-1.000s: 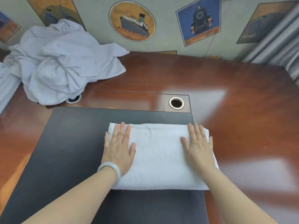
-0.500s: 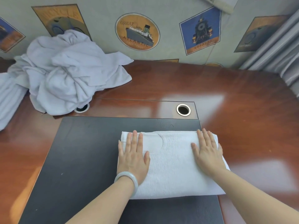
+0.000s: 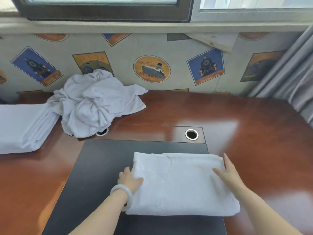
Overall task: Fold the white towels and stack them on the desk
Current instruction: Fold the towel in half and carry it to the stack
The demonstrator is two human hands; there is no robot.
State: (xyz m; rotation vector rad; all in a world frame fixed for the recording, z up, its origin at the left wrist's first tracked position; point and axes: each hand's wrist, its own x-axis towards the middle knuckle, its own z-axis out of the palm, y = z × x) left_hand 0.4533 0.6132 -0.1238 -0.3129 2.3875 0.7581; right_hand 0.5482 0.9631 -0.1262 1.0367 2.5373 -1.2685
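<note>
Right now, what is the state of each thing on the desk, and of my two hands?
Folded towel: folded flat, lying on the black mat.
Towel pile: crumpled, not folded.
Towel stack: folded, at far left.
Left hand: grips the folded towel's left edge, thumb on top.
Right hand: fingers straight along its right edge, thumb on top.
Right cable hole: uncovered.

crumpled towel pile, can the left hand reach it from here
Probably yes. The crumpled towel pile lies back left on the desk, on the side of the left hand, with only bare mat and desk between. That hand grips the folded towel, so it must let go first.
</note>
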